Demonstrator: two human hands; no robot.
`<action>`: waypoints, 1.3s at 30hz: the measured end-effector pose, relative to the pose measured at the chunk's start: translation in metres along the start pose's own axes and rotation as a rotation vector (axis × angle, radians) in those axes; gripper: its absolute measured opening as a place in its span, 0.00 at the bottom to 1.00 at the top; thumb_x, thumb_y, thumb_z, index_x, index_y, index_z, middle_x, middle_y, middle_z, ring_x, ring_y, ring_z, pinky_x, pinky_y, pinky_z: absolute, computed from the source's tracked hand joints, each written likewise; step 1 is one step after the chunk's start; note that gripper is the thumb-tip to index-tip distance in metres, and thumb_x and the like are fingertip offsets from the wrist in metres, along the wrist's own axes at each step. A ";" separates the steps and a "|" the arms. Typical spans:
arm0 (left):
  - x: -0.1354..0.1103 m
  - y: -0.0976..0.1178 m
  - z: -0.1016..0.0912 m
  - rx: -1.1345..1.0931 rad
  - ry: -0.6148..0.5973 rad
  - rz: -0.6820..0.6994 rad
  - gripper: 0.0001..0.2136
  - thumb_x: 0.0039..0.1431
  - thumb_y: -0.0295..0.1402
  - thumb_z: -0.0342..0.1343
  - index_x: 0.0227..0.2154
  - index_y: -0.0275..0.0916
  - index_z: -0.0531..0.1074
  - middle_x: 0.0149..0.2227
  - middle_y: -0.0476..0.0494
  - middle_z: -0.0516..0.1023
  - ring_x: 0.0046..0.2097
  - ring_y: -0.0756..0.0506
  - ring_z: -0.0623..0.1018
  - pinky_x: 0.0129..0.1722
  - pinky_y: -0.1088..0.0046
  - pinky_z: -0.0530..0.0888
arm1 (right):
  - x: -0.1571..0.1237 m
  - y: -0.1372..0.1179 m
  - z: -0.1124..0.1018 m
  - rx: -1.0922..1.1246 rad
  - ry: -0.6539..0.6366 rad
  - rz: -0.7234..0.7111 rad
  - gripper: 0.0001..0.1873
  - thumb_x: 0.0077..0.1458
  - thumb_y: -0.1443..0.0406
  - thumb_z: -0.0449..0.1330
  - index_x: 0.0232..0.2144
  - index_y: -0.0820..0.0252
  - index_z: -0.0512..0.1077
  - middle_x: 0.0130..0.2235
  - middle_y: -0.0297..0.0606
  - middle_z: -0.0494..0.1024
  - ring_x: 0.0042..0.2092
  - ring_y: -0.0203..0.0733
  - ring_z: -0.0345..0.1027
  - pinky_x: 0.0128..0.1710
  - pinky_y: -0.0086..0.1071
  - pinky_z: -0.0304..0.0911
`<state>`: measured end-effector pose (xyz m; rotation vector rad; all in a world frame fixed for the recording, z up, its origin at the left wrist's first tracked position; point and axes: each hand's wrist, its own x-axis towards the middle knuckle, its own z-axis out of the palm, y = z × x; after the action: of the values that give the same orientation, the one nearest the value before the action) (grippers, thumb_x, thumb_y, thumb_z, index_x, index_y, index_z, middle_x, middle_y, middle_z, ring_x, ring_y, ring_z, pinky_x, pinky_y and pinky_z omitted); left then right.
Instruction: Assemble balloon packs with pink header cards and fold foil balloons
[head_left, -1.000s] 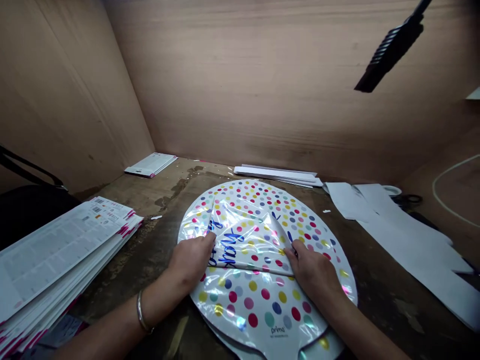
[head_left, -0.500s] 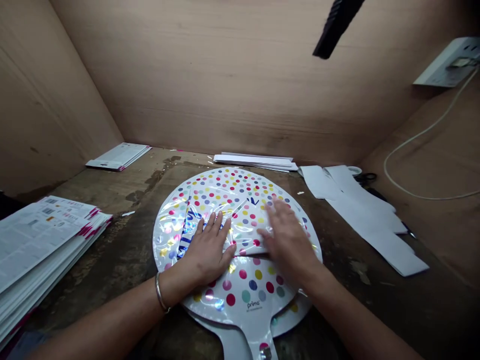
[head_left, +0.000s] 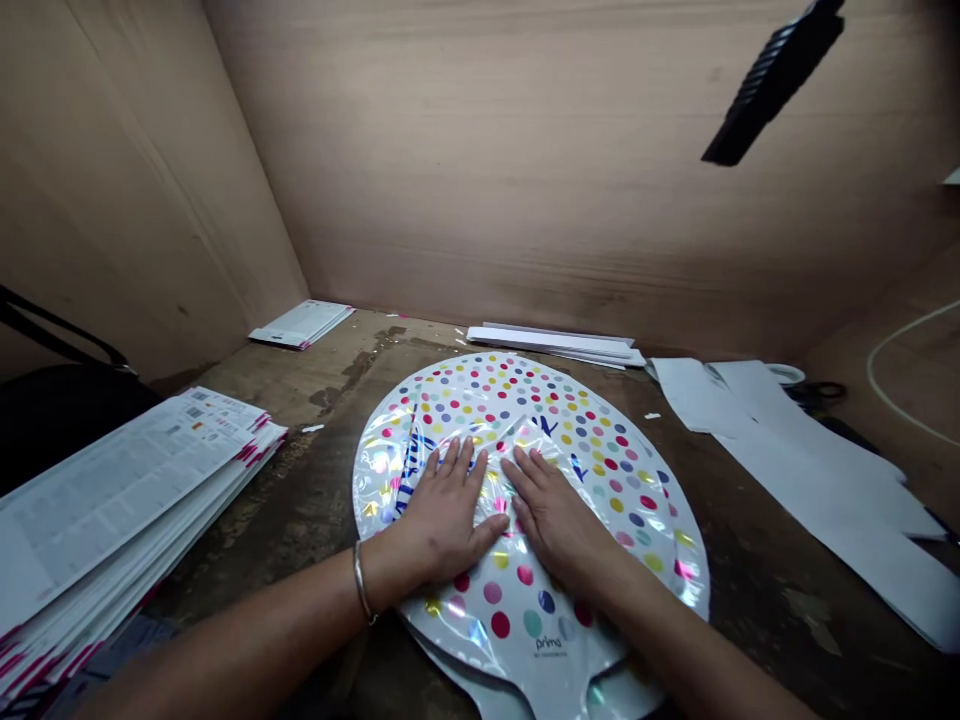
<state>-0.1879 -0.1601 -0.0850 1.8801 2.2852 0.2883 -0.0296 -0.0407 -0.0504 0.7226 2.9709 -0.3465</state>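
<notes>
Two hands [head_left: 442,522] [head_left: 553,525] closer together, flat on one dotted foil balloon [head_left: 600,480]

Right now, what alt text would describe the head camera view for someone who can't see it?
The left hand and right hand press a folded flap of a round polka-dot foil balloon flat on a worn wooden table. Printed cards are stacked to the left, white paper strips to the right.

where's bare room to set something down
Bare worn worktop shows between the stack of printed cards and the dotted foil balloon, and between the balloon and the white paper strips. It's crowded over the balloon, under the left hand and right hand.
</notes>
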 end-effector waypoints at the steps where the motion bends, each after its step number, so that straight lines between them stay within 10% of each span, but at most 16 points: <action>1: -0.001 -0.010 -0.004 0.011 0.003 -0.037 0.34 0.61 0.52 0.36 0.64 0.35 0.45 0.66 0.32 0.41 0.66 0.36 0.42 0.62 0.52 0.45 | 0.003 -0.003 0.004 0.019 -0.009 -0.011 0.26 0.64 0.61 0.42 0.62 0.60 0.52 0.65 0.41 0.47 0.65 0.48 0.37 0.62 0.47 0.43; 7: -0.010 -0.059 -0.035 0.058 0.114 -0.358 0.22 0.62 0.37 0.44 0.58 0.36 0.60 0.62 0.29 0.56 0.63 0.34 0.56 0.59 0.50 0.54 | 0.004 0.000 0.012 0.086 -0.032 0.016 0.27 0.64 0.58 0.40 0.63 0.55 0.48 0.66 0.37 0.43 0.66 0.46 0.33 0.63 0.47 0.40; 11: 0.008 -0.063 -0.051 -0.178 0.166 -0.502 0.33 0.53 0.43 0.55 0.59 0.33 0.54 0.54 0.29 0.68 0.56 0.34 0.67 0.53 0.58 0.64 | 0.004 -0.001 0.010 0.100 -0.042 0.052 0.27 0.64 0.56 0.40 0.63 0.53 0.47 0.66 0.37 0.43 0.66 0.46 0.33 0.62 0.49 0.40; 16: 0.050 -0.078 -0.061 -0.533 -0.001 -0.629 0.27 0.40 0.45 0.64 0.42 0.32 0.70 0.29 0.38 0.78 0.30 0.36 0.79 0.27 0.65 0.73 | 0.001 -0.005 0.012 0.132 -0.039 0.052 0.27 0.64 0.56 0.41 0.63 0.54 0.48 0.66 0.36 0.43 0.66 0.45 0.33 0.63 0.47 0.38; 21: 0.052 -0.067 -0.071 -0.879 -0.020 -0.436 0.18 0.49 0.43 0.59 0.38 0.34 0.72 0.33 0.42 0.80 0.35 0.42 0.79 0.32 0.69 0.76 | -0.001 0.013 0.002 0.283 0.095 0.130 0.37 0.58 0.54 0.53 0.64 0.53 0.42 0.67 0.37 0.39 0.66 0.49 0.34 0.61 0.48 0.46; 25: 0.045 -0.043 -0.090 -1.143 -0.043 -0.117 0.20 0.48 0.43 0.61 0.39 0.33 0.72 0.39 0.41 0.79 0.42 0.41 0.78 0.42 0.64 0.76 | 0.024 0.054 -0.050 0.569 0.353 0.249 0.48 0.49 0.52 0.62 0.64 0.58 0.42 0.65 0.48 0.45 0.64 0.54 0.42 0.59 0.51 0.51; 29: 0.046 -0.026 -0.119 -1.128 0.100 0.162 0.16 0.51 0.40 0.61 0.38 0.34 0.74 0.38 0.43 0.79 0.40 0.41 0.78 0.41 0.62 0.76 | 0.040 0.076 -0.110 0.809 0.064 -0.016 0.26 0.47 0.53 0.64 0.45 0.63 0.72 0.46 0.44 0.76 0.47 0.54 0.70 0.46 0.46 0.67; 31: 0.043 -0.023 -0.127 -0.903 0.357 0.242 0.12 0.53 0.39 0.59 0.37 0.36 0.75 0.38 0.44 0.78 0.41 0.43 0.77 0.42 0.64 0.75 | 0.028 0.066 -0.121 0.749 0.180 -0.123 0.18 0.51 0.53 0.60 0.36 0.62 0.76 0.39 0.38 0.79 0.42 0.52 0.73 0.43 0.45 0.70; 35: 0.021 -0.028 -0.108 -0.404 0.711 0.350 0.09 0.54 0.39 0.58 0.33 0.40 0.76 0.38 0.45 0.76 0.43 0.44 0.73 0.48 0.63 0.70 | -0.021 0.035 -0.089 0.208 0.669 -0.202 0.11 0.58 0.62 0.56 0.40 0.58 0.75 0.46 0.39 0.77 0.50 0.49 0.68 0.51 0.45 0.65; 39: -0.007 -0.041 -0.053 -0.168 0.426 0.467 0.09 0.59 0.33 0.53 0.39 0.41 0.75 0.41 0.41 0.76 0.47 0.43 0.72 0.48 0.65 0.70 | -0.055 0.029 -0.017 0.002 0.493 -0.431 0.14 0.59 0.70 0.51 0.43 0.62 0.74 0.48 0.47 0.75 0.52 0.49 0.66 0.52 0.46 0.64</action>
<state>-0.2386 -0.1772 -0.0443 2.4203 1.9169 0.9934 0.0327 -0.0365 -0.0335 0.1673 3.5896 -0.2125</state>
